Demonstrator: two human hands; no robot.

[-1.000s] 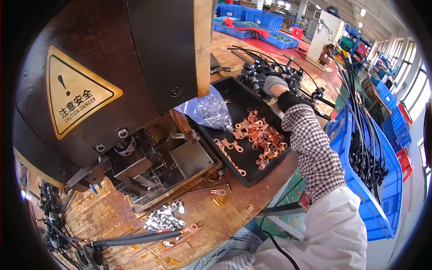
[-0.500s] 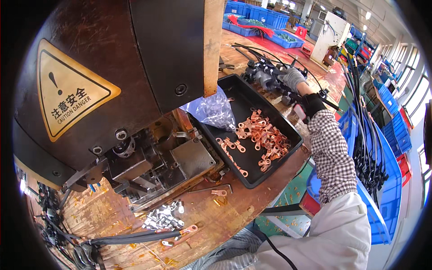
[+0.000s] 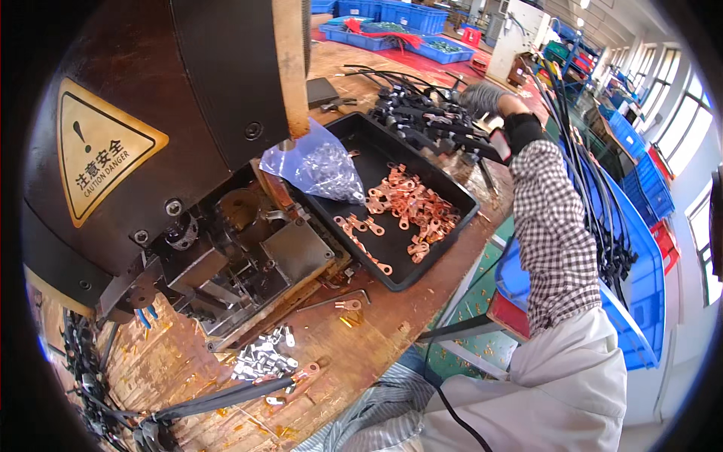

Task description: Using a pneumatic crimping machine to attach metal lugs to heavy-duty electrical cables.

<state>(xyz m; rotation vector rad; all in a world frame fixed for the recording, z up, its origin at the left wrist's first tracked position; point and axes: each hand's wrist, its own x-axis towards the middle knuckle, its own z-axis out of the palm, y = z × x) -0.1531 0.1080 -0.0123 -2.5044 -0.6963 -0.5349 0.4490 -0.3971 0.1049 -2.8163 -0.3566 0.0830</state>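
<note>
My right hand [image 3: 482, 99], in a grey glove, reaches to the far side of the bench, at the right end of a heap of black cables with black connectors [image 3: 429, 117]. Its fingers are blurred and turned away, so whether they grip a cable cannot be told. My left hand is out of view. Nearer lies a black tray [image 3: 384, 273] of copper ring terminals [image 3: 422, 203], with a clear bag of silvery terminals [image 3: 324, 169] at its left side. A black-sleeved cable [image 3: 226, 398] with a copper terminal on its end rests on the bench front.
A dark press machine [image 3: 151, 90] with a yellow warning triangle stands at the left. Silvery terminals [image 3: 263, 358] lie loose before it, near a hex key [image 3: 335, 300]. Pliers [image 3: 339, 104] lie behind the tray. At the right, a blue bin [image 3: 640, 301] holds long black cables.
My right hand has moved from on top of the connector heap to its far right end. The whole view has shifted, so the machine and tray appear further left.
</note>
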